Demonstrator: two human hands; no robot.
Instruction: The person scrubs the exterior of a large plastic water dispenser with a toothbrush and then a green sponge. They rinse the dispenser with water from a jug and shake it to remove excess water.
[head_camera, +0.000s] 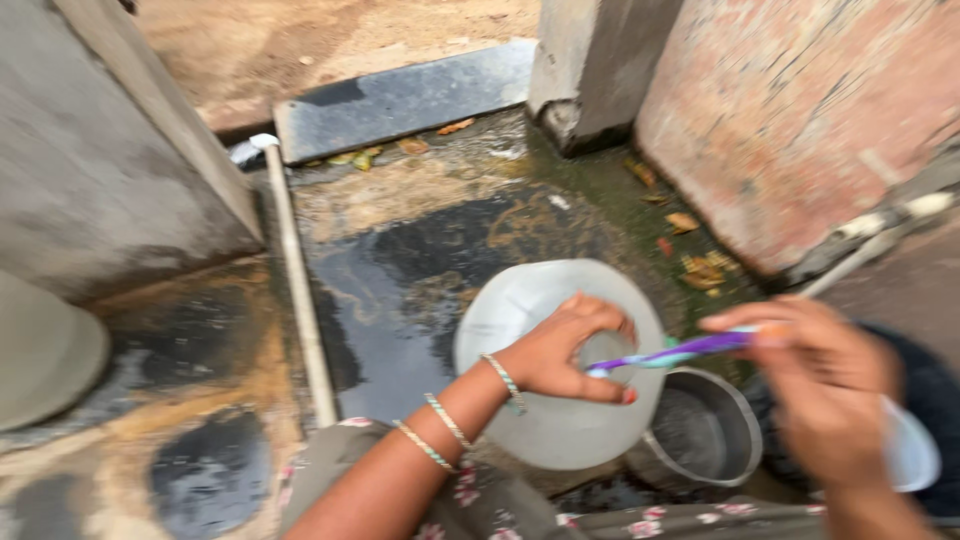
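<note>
Translucent plastic is what I judge the big water jug (545, 400) to be made of, and it is the largest thing in hand, so I take it as my landmark: it stands on the wet, dark stone floor (420, 270), which stretches beyond it toward a grey slab. From its rounded white body I judge it bulky and, if it holds water, heavy and inclined to slosh; the wall looks thin enough to flex under a squeeze and is likely slick with wet. The neck is the sure place to take hold, and that is where my left hand (570, 350) sits, its fingers curled round the mouth on top, with bangles on the wrist. Just right of the jug and touching its lower flank stands a small steel pot (705, 435), stiff and light by the look of it, best taken by the rim. Smallest is the toothbrush (680, 350) with its purple and green handle, light and rigid; its head reaches over the jug's mouth, beside the left fingertips. My right hand (825, 390), to the right of the jug, is clenched on the handle's far end, though blur hides the exact pinch.
</note>
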